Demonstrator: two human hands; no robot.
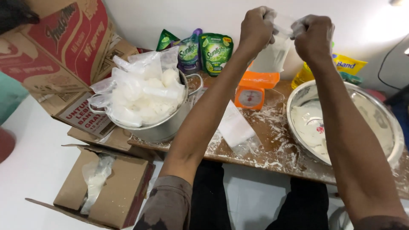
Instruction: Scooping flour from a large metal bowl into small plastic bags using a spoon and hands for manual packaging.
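Both my hands are raised above the low wooden table (277, 149). My left hand (255, 27) and my right hand (313, 36) each pinch the top edge of one small clear plastic bag (272, 53), which hangs between them partly filled with white powder. The bag dangles over an orange kitchen scale (251, 89). To the right sits a large steel bowl (385, 123) with white dough or paste inside. A steel pot (170, 123) at left is heaped with filled clear bags of white powder.
Green detergent pouches (215, 53) and a yellow bottle (303, 74) stand against the wall. Flat empty plastic bags (234, 125) lie on the floury table. Cardboard boxes (59, 51) are stacked at left; an open box (106, 191) sits on the white floor.
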